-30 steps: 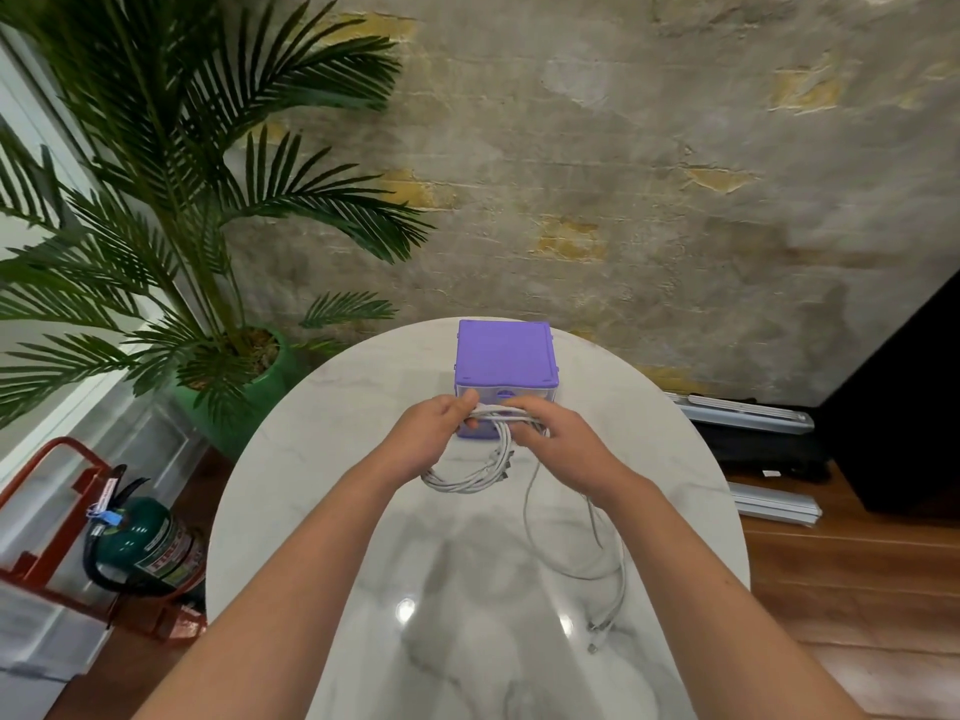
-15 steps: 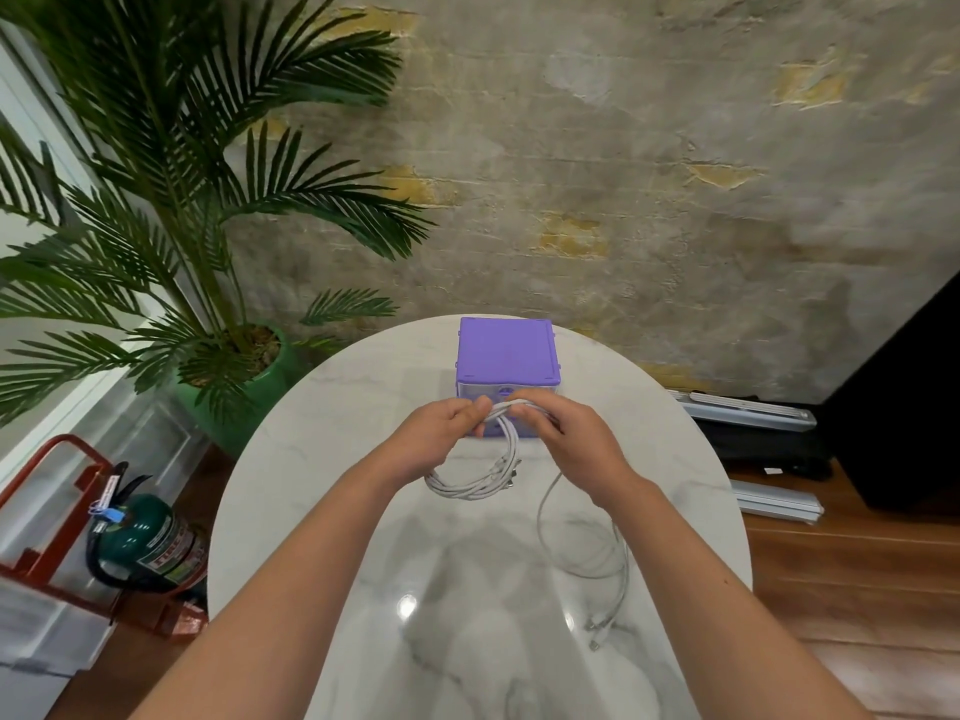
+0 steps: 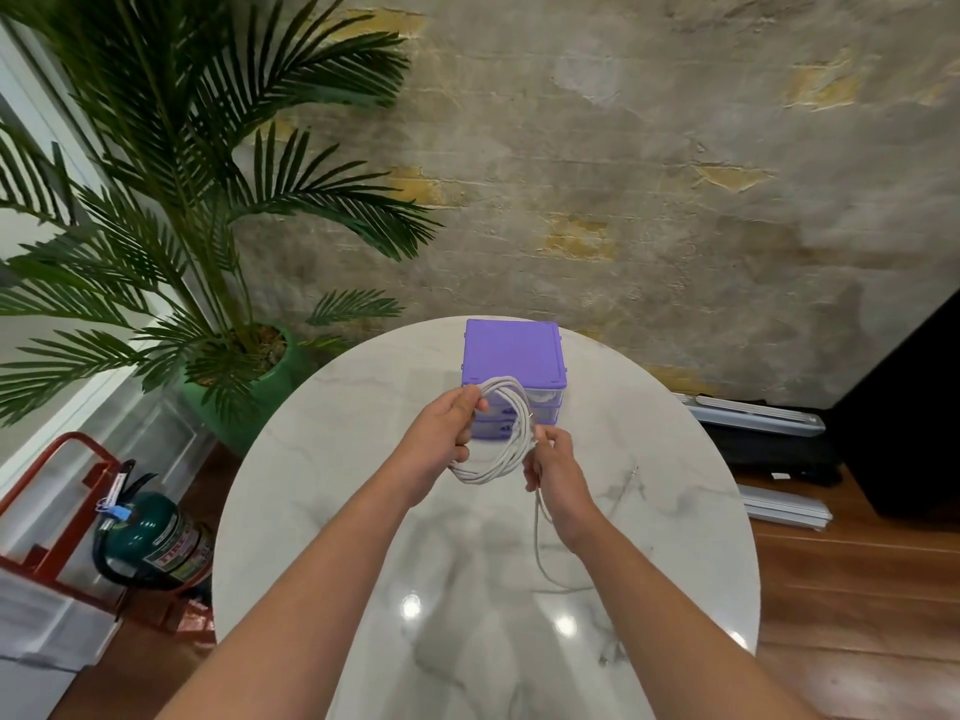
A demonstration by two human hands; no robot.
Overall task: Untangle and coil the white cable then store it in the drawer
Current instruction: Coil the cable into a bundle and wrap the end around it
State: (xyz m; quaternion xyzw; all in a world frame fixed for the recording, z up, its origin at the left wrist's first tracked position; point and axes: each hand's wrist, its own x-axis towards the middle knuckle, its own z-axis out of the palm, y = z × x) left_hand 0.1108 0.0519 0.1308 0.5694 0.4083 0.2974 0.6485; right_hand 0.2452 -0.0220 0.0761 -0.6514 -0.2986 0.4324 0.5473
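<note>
- White cable (image 3: 506, 443): wound into a multi-turn loop, held above the tabletop (image 3: 332, 511) directly in front of the drawer unit (image 3: 513, 358).
- Left hand (image 3: 441, 439): fingers curled round the upper left part of the loop, gripping the gathered turns.
- Right hand (image 3: 556, 467): fingers pinch the cable at the loop's right side; a loose tail runs down from this hand and lies curved on the tabletop beside the right forearm.
- Drawer unit: purple plastic, square lid, standing near the far edge of the marble-pattern tabletop. Translucent drawer fronts show on the side facing the person, all pushed in. Something pale shows through the top drawer front; contents cannot be identified.
- Green pot (image 3: 244, 387): stands on the floor left of the tabletop and holds a palm plant (image 3: 171, 189).
- Red stand (image 3: 57, 511): on the floor at lower left, with a dark green fire extinguisher (image 3: 150, 537) lying against it.
</note>
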